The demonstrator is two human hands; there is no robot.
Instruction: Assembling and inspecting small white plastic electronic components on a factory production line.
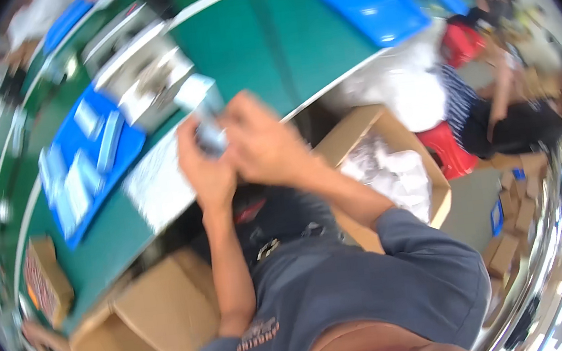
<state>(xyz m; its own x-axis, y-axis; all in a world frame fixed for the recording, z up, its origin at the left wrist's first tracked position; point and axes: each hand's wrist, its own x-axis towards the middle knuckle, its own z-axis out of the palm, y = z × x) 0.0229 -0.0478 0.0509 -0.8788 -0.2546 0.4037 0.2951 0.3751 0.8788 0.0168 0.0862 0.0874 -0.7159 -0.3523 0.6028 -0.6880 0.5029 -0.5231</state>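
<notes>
Holding a small pale blue box point(197, 93) up over the near table edge, clock taken from the hands. Left hand point(207, 166) has it grasped, fingers on the outer side, thumb across the near end. Right hand point(265, 142) is curled against its 3 o'clock side; blur, so can't tell if it's pinching or just pressing. Far end tips toward 11.

Handling, my read: light, thin-card stiff, smooth so a bit slippery, walls would dent under a hard squeeze. Contents not visible. Take it by the two long sides near the edges, low force; avoid the middle of a face.

Around: blue tray point(132, 138) with similar boxes point(109, 141) at 9, white sheet point(160, 182) at 8, open carton point(438, 189) with white wrapping point(392, 173) at 4.
</notes>
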